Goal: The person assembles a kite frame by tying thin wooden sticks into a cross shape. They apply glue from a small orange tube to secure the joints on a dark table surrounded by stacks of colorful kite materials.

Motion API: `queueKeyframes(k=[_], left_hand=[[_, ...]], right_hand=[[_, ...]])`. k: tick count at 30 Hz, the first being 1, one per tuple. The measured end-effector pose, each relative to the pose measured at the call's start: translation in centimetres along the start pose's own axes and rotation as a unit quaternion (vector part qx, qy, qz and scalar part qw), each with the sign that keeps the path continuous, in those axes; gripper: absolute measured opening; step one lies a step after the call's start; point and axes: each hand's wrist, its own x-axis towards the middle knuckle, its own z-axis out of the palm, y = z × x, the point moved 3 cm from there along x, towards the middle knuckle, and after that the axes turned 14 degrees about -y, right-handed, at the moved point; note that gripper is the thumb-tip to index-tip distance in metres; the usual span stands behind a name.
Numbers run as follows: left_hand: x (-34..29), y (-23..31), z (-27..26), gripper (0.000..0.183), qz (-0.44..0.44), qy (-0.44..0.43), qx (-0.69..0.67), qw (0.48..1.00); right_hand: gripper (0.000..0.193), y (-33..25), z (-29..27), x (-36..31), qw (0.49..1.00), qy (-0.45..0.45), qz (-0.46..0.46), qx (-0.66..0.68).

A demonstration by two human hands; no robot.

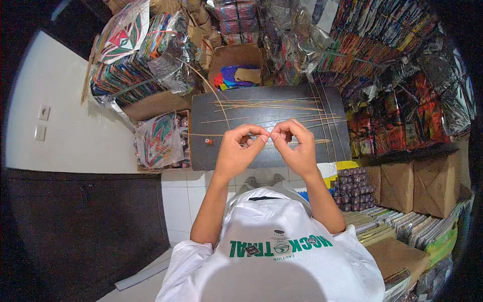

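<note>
My left hand (239,149) and my right hand (296,147) meet over the near half of a dark table (261,163), thumbs and forefingers pinched tip to tip. Whatever lies between the fingertips is too small to make out. One pale curved stick (214,90) arcs down toward my left hand, and a straight thin stick (204,134) runs up to its back; I cannot tell whether either is gripped. Several thin bamboo sticks (266,104) lie across the far part of the tabletop, and more sticks (322,119) extend beside my right hand. A small orange spool (209,142) stands left of my left hand.
Left of the table is a carton (187,146) holding printed plastic sheets (161,138). An open cardboard box (236,53) with colourful material sits behind. Tall bundles of folded sheets (377,40) crowd the back right; stacked dark small boxes (352,189) and brown cartons (435,183) stand at right.
</note>
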Motion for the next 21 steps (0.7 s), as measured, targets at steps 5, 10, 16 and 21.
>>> queueKeyframes(k=[5, 10, 16, 21], left_hand=[[-0.2, 0.3, -0.1, 0.015, -0.024, -0.006, -0.003, 1.000], [-0.1, 0.5, -0.4, 0.015, -0.003, -0.004, 0.036, 0.999], [0.0, 0.9, -0.6, 0.014, 0.026, -0.003, 0.087, 0.996], [0.0, 0.8, -0.6, 0.013, 0.032, 0.010, 0.092, 0.995]], right_hand=[[0.009, -0.8, 0.2, 0.1, 1.000, -0.005, -0.013, -0.020], [0.009, -1.0, 0.4, 0.1, 0.999, -0.004, -0.029, -0.038], [0.009, -1.2, 0.5, 0.0, 0.999, -0.001, -0.021, -0.050], [0.009, -1.2, 0.5, -0.1, 0.998, 0.000, -0.029, -0.054]])
